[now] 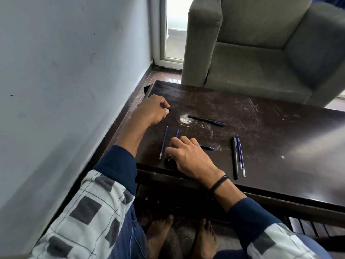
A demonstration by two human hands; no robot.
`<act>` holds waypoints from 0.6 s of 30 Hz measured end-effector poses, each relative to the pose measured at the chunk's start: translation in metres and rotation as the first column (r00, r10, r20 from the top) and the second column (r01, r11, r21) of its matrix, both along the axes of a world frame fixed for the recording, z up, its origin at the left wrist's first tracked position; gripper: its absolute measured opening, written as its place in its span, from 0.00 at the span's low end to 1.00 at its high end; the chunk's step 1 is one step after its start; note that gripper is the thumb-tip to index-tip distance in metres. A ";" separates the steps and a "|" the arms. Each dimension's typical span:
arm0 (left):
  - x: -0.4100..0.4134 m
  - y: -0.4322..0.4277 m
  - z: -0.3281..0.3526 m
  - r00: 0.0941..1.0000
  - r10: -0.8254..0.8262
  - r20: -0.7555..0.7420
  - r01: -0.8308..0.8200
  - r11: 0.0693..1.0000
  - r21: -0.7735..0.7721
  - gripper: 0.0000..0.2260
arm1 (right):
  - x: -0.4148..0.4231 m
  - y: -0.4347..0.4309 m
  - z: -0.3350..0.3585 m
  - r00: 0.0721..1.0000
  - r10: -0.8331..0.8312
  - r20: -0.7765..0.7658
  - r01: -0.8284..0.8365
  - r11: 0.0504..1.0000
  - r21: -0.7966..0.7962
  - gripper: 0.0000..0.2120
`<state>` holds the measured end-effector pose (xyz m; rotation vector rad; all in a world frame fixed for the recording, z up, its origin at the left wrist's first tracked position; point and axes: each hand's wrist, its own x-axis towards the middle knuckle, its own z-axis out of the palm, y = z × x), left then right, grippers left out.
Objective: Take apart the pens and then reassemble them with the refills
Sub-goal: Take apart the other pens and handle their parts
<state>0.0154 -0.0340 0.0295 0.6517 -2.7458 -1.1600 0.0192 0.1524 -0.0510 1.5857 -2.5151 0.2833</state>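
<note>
Navy cuffs are worn under white sleeves checked with grey squares. Black cord bands are looped on right wrist. Blue pinstriped trousers; feet left bare.

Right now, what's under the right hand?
A blue refill runs under the right hand; only its two ends show. A dark pen piece pokes out to the right. Their middles are covered.

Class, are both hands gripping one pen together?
No: the left hand pinches a small black piece; the right hand rests apart over a blue refill.
</note>
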 end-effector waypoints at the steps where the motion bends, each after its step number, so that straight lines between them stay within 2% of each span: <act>1: 0.000 0.000 0.000 1.000 -0.002 -0.004 0.002 1.000 0.001 0.06 | 0.000 0.001 -0.001 1.000 0.004 -0.011 -0.004 1.000 -0.008 0.12; 7: -0.001 0.005 0.004 0.995 0.020 -0.098 -0.012 0.997 0.082 0.05 | 0.002 0.002 0.004 0.996 0.038 -0.078 -0.044 0.996 -0.075 0.14; 12: 0.000 0.009 0.010 0.985 -0.056 -0.160 0.086 0.979 0.185 0.09 | -0.010 0.008 0.033 0.990 -0.074 -0.119 0.045 0.972 -0.231 0.08; 15: 0.003 0.014 0.012 0.978 -0.152 -0.142 0.185 0.950 0.252 0.10 | -0.025 0.017 0.041 0.977 -0.207 -0.057 0.169 0.907 -0.387 0.06; 18: 0.007 0.020 0.014 0.952 -0.291 -0.091 0.305 0.903 0.301 0.10 | -0.037 0.025 0.046 0.949 -0.303 0.081 0.301 0.807 -0.507 0.06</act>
